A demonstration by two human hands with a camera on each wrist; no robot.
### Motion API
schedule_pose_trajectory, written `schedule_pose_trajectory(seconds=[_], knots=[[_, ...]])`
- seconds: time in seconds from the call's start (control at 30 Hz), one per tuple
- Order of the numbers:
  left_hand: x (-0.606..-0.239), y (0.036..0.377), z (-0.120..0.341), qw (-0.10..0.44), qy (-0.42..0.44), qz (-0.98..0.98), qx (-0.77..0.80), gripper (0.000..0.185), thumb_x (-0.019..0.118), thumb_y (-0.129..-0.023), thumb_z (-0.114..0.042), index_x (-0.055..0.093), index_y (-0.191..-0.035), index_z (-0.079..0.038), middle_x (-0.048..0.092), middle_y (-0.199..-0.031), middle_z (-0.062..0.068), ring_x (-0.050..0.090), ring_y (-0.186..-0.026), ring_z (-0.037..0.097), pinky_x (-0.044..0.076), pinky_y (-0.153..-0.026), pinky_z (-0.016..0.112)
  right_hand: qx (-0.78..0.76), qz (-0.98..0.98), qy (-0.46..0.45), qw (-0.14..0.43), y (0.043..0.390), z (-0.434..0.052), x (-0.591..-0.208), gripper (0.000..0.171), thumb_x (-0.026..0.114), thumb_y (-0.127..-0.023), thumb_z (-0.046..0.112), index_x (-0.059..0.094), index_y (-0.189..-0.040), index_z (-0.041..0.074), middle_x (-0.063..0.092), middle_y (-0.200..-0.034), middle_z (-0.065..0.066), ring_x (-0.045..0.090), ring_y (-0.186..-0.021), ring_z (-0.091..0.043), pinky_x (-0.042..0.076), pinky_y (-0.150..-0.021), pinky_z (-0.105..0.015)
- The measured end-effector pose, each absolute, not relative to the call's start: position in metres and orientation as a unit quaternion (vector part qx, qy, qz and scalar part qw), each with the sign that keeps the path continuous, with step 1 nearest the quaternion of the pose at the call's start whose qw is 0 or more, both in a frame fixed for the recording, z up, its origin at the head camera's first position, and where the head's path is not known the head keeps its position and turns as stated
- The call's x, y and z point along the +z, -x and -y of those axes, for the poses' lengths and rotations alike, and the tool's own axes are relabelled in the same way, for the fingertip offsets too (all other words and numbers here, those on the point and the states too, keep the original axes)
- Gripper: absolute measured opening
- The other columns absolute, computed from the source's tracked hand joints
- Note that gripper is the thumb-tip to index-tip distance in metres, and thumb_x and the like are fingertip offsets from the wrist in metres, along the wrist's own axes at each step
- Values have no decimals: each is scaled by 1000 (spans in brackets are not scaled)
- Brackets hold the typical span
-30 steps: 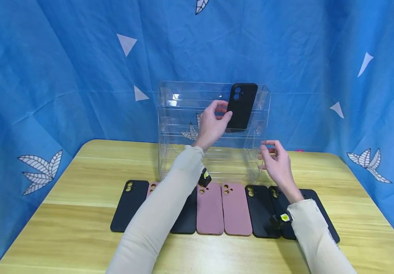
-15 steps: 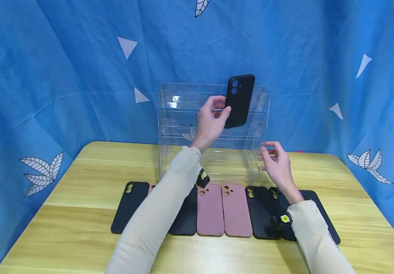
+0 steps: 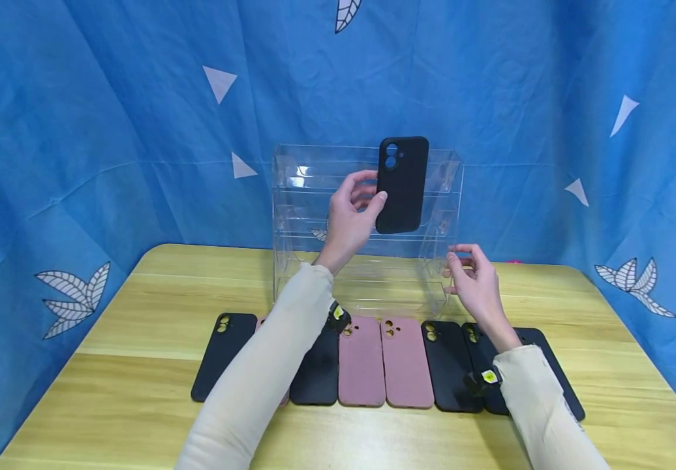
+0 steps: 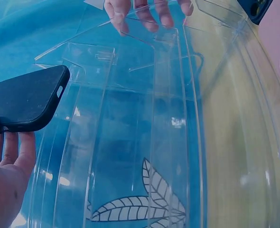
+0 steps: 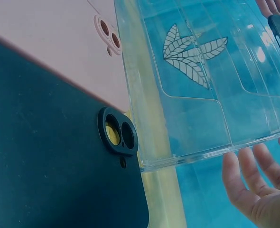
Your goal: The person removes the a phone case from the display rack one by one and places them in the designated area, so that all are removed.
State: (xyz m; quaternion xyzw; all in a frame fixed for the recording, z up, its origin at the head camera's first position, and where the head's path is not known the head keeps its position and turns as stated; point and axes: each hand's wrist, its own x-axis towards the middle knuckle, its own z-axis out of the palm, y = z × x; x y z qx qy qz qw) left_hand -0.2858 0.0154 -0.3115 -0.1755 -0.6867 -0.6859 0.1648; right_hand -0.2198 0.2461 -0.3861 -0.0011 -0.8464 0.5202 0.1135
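Our left hand (image 3: pixel 350 219) gripped one black case (image 3: pixel 401 185) before the empty clear rack (image 3: pixel 291 196); our right hand (image 3: pixel 477 287), loosely open, touched the rack; the cases on the table (image 3: pixel 138 313) waited.

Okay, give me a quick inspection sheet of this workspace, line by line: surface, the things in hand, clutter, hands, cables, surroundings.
Surface: wooden table, light yellow grain.
Things in hand: black phone case held upright in front of the upper tiers of the clear acrylic rack.
Clutter: row of black cases and pink cases lying flat in front of the rack.
Hands: left hand grips the black phone case by its edge; right hand at the rack's right lower corner, fingers loosely curled, holding nothing.
Cables: nothing seen.
Surroundings: blue cloth backdrop with white leaf and triangle prints.
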Motion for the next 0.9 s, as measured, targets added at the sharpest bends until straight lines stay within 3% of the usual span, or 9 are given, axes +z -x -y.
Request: schedule_pose_trajectory(seconds=[0.2, 0.53, 0.9], knots=[[-315, 280, -9, 166, 181, 686, -685, 36, 67, -98, -8, 60, -134, -10, 72, -115, 15, 70, -100, 24, 59, -91, 42, 516, 849, 7, 112, 221, -246, -388, 48, 45, -108, 44, 51, -140, 9, 61, -118, -19, 67, -93, -13, 63, -67, -25], [-320, 270, 2, 158, 192, 683, -687, 38, 66, -99, -8, 58, -136, -9, 71, -118, 16, 69, -104, 26, 56, -85, 25, 517, 848, 5, 112, 219, -245, -386, 49, 45, -108, 43, 50, -143, 8, 61, -120, -19, 67, -91, -8, 63, -67, -25], [-327, 259, 11, 142, 189, 677, -697, 38, 64, -99, -7, 57, -137, -10, 69, -116, 17, 69, -103, 27, 56, -87, 27, 513, 852, 6, 108, 222, -247, -390, 50, 45, -108, 45, 50, -142, 8, 61, -119, -21, 66, -89, -5, 62, -66, -24]])
